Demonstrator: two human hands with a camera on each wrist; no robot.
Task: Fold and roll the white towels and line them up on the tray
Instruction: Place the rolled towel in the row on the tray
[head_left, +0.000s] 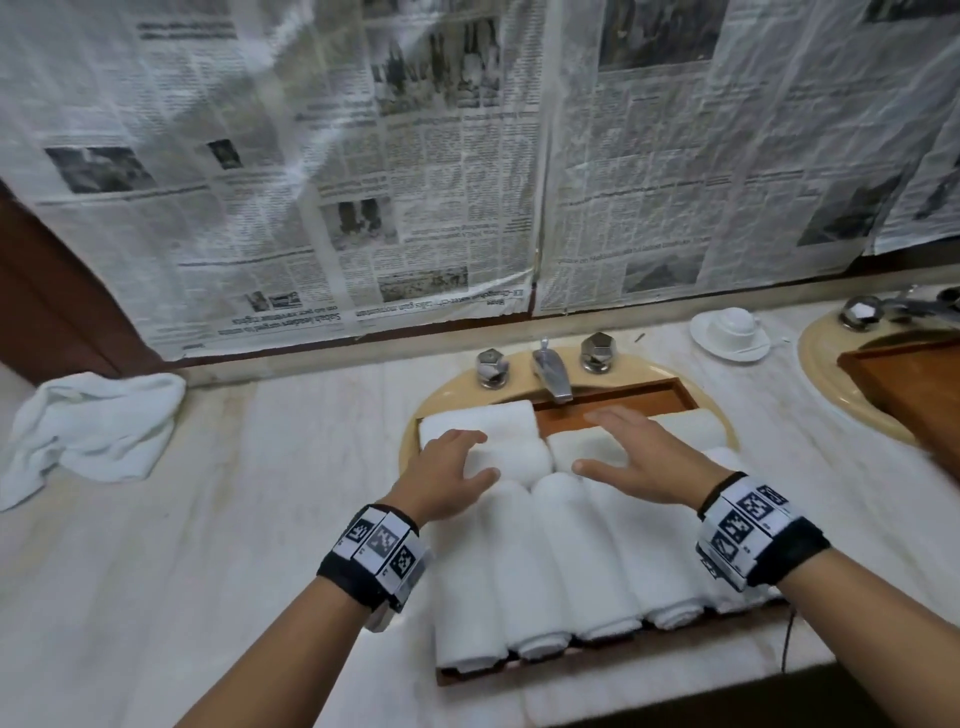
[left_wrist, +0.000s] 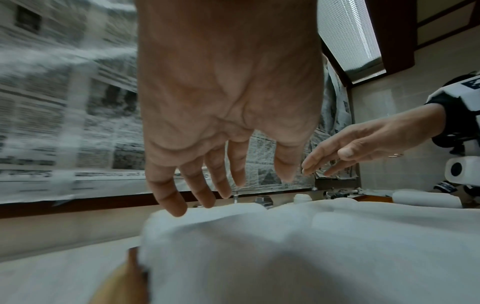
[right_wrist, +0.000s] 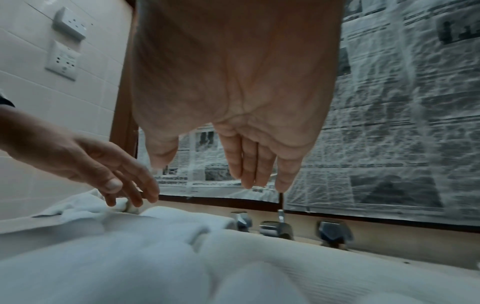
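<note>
We seem to be at the lining-up step: rolled towels (head_left: 561, 561) fill the near part of the tray (head_left: 613, 402). Our left hand (head_left: 447, 480) and right hand (head_left: 641, 462) hover flat-fingered just above the back rolls, holding nothing. Next we likely fetch the crumpled towel (head_left: 88, 431) lying well left on the desk (head_left: 208, 545).

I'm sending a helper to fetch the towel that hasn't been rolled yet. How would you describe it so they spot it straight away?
Start at the sink with the wooden tray of rolled towels and follow the marble counter to its far left. The crumpled white towel lies there, near the newspaper-covered wall. Unlike the neat rolls on the tray, it is a loose, unfolded heap off the tray.
</note>
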